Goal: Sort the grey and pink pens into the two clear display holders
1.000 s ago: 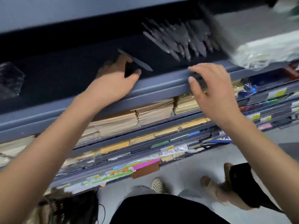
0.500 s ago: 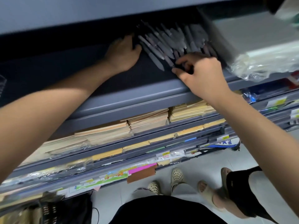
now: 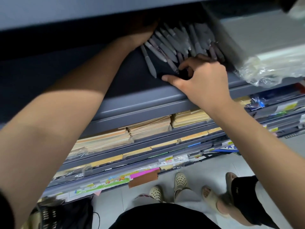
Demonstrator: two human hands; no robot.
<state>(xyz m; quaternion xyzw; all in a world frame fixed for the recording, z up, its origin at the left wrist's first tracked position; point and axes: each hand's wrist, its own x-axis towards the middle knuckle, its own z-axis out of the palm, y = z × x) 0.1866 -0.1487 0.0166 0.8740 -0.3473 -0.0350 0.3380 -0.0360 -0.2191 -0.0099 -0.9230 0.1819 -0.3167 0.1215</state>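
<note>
A pile of grey pens lies fanned out on the dark top shelf, tips toward me. One grey pen lies apart at the pile's left edge. My left hand reaches deep into the shelf and rests against the pile's left side; its fingers are lost in shadow. My right hand is at the pile's near end, fingers curled over the pen tips and thumb stretched out to the left. I see no pink pens and no clear holder.
A grey box wrapped in clear plastic sits right of the pens. Lower shelves hold stacked brown envelopes and labelled stationery. A second person's sandalled feet stand on the tiled floor beside mine.
My left hand carried a single grey pen rightward to the pile and now sits against its left side. My right hand left the shelf lip and closed over the pen tips.
</note>
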